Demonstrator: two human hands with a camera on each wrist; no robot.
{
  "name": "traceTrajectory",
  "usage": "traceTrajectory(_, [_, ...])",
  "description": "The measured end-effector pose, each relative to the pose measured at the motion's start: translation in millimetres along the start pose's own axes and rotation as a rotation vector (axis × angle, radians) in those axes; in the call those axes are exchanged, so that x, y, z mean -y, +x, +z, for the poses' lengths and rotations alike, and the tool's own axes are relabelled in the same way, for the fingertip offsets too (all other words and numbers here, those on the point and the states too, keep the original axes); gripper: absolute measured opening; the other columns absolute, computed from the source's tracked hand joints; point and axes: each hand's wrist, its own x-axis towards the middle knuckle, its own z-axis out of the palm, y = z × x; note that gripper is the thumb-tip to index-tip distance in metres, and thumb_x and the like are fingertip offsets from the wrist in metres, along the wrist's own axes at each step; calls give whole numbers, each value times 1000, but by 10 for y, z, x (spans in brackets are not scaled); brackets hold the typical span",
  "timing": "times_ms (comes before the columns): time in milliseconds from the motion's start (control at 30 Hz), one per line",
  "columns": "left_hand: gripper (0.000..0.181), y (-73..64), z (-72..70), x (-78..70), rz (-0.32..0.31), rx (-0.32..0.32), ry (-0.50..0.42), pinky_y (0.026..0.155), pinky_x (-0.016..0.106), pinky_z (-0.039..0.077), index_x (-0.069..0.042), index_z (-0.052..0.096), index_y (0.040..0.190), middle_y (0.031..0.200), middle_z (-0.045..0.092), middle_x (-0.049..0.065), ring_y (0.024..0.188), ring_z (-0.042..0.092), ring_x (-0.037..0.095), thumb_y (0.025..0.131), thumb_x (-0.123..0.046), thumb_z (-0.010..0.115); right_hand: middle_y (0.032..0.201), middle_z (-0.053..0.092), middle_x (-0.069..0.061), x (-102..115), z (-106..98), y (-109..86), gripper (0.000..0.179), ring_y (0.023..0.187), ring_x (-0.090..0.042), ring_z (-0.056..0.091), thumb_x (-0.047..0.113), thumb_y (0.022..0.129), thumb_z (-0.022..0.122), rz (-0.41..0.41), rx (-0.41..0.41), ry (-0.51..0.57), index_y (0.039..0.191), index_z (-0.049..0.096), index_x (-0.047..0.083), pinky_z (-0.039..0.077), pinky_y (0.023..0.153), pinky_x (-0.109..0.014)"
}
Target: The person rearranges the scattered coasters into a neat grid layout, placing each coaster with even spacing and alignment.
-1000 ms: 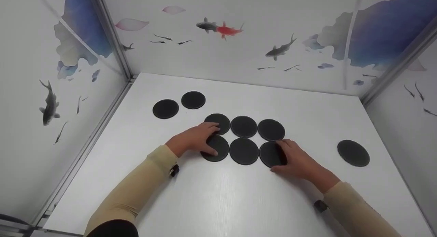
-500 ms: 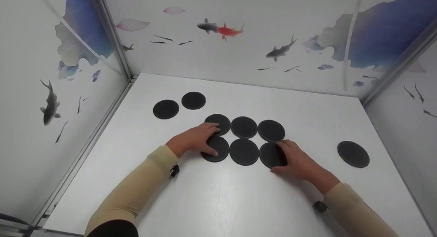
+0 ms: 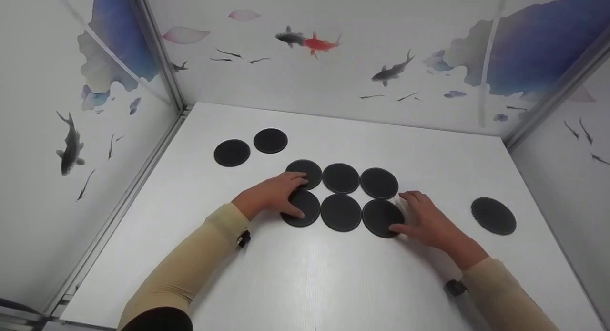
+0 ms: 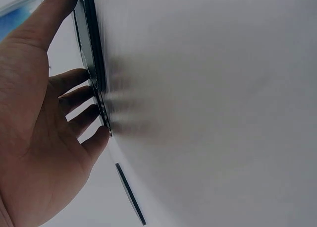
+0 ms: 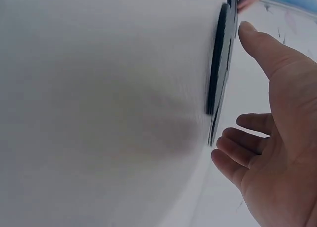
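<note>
Several round black coasters lie flat on the white table, a group of them in two rows of three at the middle. My left hand [image 3: 275, 192] rests spread at the group's left end, fingertips on the far-left coaster [image 3: 310, 168] and thumb on the near-left coaster [image 3: 305, 202]. In the left wrist view its fingertips press along the coasters' edge. My right hand [image 3: 429, 223] is beside the near-right coaster [image 3: 379, 219], thumb overlapping its rim in the head view. The right wrist view shows that hand [image 5: 277, 123] with fingers and thumb apart from the coaster [image 5: 218, 63] and nothing held.
Two more coasters, a left one [image 3: 232, 153] and a right one [image 3: 270, 140], lie at the back left. Another coaster [image 3: 493, 216] lies off to the right. Walls printed with fish and blue shapes [image 3: 333, 73] enclose the table [image 3: 310, 283] at the back and sides.
My right hand has let go of the near-right coaster and drawn back to the right, baring more of it. The left hand and the coasters stay where they were.
</note>
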Motion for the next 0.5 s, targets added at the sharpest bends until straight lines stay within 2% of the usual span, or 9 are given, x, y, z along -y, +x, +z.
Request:
traceTrajectory(333, [101, -12, 0, 10, 13, -2, -26, 120, 39, 27, -20, 36, 157, 166, 23, -5, 153, 19, 17, 77, -69, 75, 145, 43, -24, -403, -271, -211, 87, 136, -45, 38, 56, 89, 72, 64, -149, 2, 146, 43, -3, 34, 107, -66])
traceTrajectory(500, [101, -11, -1, 9, 20, -9, -27, 120, 39, 27, -19, 37, 157, 166, 23, -4, 153, 19, 17, 77, -69, 75, 144, 41, -29, -650, -450, -395, 86, 135, -49, 37, 54, 91, 71, 155, -198, 8, 144, 42, -7, 33, 105, -69])
